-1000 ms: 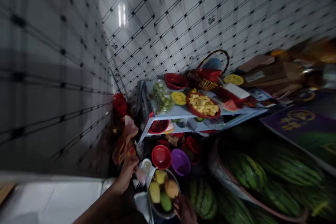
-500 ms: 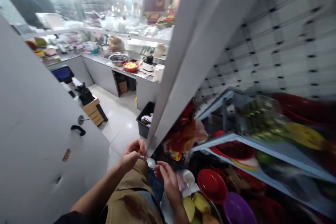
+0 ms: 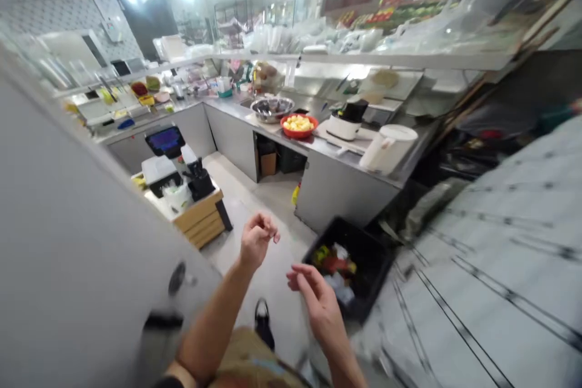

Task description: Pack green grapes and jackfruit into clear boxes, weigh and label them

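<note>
I read my left hand as narrow: the fingertips are pinched together and raised, with no object visible between them. My right hand is wide, its fingers loosely spread and curved, holding nothing. Nearest to it, just beyond the fingers, a black plastic bin sits on the floor, holding mixed rubbish in yellow, red and white. Below the hands are a black shoe and a tan garment. To the left stands a grey door; to the right, a tiled wall. Farther off, a stainless steel counter carries a steel bowl, a red bowl of yellow fruit pieces and a white lidded container.
</note>
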{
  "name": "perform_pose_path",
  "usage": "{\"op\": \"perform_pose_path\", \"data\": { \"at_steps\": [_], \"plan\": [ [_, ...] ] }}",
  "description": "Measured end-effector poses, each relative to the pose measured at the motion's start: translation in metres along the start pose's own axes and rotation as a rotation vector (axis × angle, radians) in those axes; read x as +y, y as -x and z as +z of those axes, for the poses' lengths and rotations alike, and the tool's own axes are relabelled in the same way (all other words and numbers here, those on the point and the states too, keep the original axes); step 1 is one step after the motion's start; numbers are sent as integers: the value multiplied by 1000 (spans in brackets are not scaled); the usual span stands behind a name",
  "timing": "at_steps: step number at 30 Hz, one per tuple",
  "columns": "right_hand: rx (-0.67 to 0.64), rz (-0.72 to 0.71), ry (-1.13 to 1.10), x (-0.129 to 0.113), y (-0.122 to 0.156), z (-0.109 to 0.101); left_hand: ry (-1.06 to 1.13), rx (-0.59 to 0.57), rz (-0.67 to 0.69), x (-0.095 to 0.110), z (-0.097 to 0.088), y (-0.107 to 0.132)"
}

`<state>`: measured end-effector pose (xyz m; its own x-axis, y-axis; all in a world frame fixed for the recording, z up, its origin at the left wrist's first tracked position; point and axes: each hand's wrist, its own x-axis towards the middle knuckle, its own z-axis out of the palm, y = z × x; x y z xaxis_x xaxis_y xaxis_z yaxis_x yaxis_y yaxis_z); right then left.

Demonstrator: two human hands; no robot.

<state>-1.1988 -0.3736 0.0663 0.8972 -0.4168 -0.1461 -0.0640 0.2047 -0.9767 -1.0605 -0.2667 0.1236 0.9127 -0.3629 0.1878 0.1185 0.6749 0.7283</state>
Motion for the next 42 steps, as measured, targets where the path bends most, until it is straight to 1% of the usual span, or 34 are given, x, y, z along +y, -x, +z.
{"op": "perform_pose_path", "data": {
  "at_steps": [2,4,6,8,9,11,13,14,15,16,18,19,20,22,23,25,27,28,29,31,34,36,37,39,42],
  "plan": [
    [113,-12,-44,-9,-67,21,16,-9,33,2,-4,-73],
    [162,-24,-79,-24,-127,46,22,-37,80,15,-7,-137],
    [115,-56,-81,-43,-184,76,14,-45,154,38,-16,-189],
    [-1,-63,-57,-61,-242,113,2,24,261,65,-34,-232],
    [-73,-50,-41,-66,-271,133,-6,83,320,79,-48,-250],
    [-259,-4,3,-68,-330,174,-15,221,449,102,-84,-284],
    [-487,54,52,-57,-391,209,-13,355,572,116,-129,-311],
    [-602,80,75,-50,-422,223,-17,412,617,117,-154,-322],
    [-709,107,97,-42,-455,233,-26,466,645,113,-179,-332],
    [-801,132,118,-35,-489,241,-45,516,648,105,-203,-341],
    [-916,171,158,-29,-561,251,-91,633,575,76,-244,-359],
    [-945,183,178,-30,-598,255,-95,715,513,59,-259,-368],
    [-962,194,198,-33,-635,259,-61,820,449,42,-270,-379],
    [-961,219,220,-47,-706,270,80,1031,405,16,-283,-405],
    [-938,231,211,-56,-741,279,124,1096,398,8,-286,-422],
    [-859,263,146,-73,-808,302,137,1150,381,2,-291,-463],
    [-804,305,63,-86,-870,336,118,1148,397,6,-303,-520],
    [-798,327,36,-90,-900,356,118,1139,413,10,-315,-553],
    [-803,344,21,-91,-928,378,129,1123,428,16,-332,-588],
    [-816,354,7,-86,-981,423,171,1068,425,28,-377,-661],
    [-821,346,-10,-66,-1055,495,232,995,392,46,-458,-771],
    [-835,369,19,-56,-1103,547,253,972,406,63,-508,-842],
    [-843,386,47,-55,-1127,573,254,960,419,74,-529,-875],
    [-854,404,96,-63,-1175,628,252,924,429,103,-563,-938],
    [-854,356,113,-89,-1244,711,269,873,420,161,-601,-1018]
  ]
}}
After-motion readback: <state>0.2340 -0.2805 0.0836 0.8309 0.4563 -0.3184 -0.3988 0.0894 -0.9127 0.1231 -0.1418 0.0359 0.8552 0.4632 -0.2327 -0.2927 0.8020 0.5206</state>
